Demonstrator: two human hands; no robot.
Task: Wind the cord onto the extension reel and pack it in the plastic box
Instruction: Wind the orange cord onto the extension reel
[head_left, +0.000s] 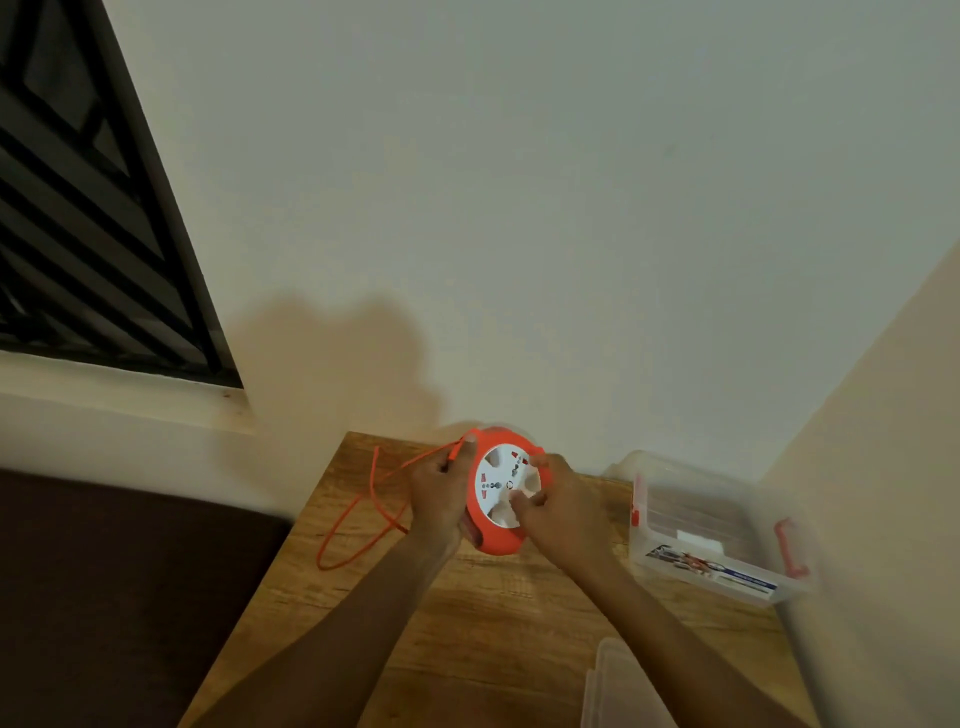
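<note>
At the near edge of the wooden surface (467, 623), toward 5 o'clock, a clear plastic lid (618, 686) lies flat, partly cut off by the frame. Beyond it, both forearms reach forward to the middle of the surface, where the extension reel (500, 491) is held up between the two hands. The reel is a round orange disc with a white socket face; it stands on edge and tilted, its face turned toward the camera and slightly to 3 o'clock, its flat axis pointing back at the person. The left hand (440, 499) grips the reel's rim at 9 o'clock, fingers curled round the orange edge, with the cord passing by its fingertips. The right hand (558, 512) sits at 3 o'clock of the reel, its fingers bent onto the white face, one fingertip in a recess of the disc and the thumb near the upper rim. The orange cord (363, 514) leaves the top of the reel at about 10 o'clock and trails in loose loops over the surface toward 8 o'clock. Farther off at 3 o'clock, near the wall, the clear plastic box (711, 535) with red latches stands open, well apart from the reel.
</note>
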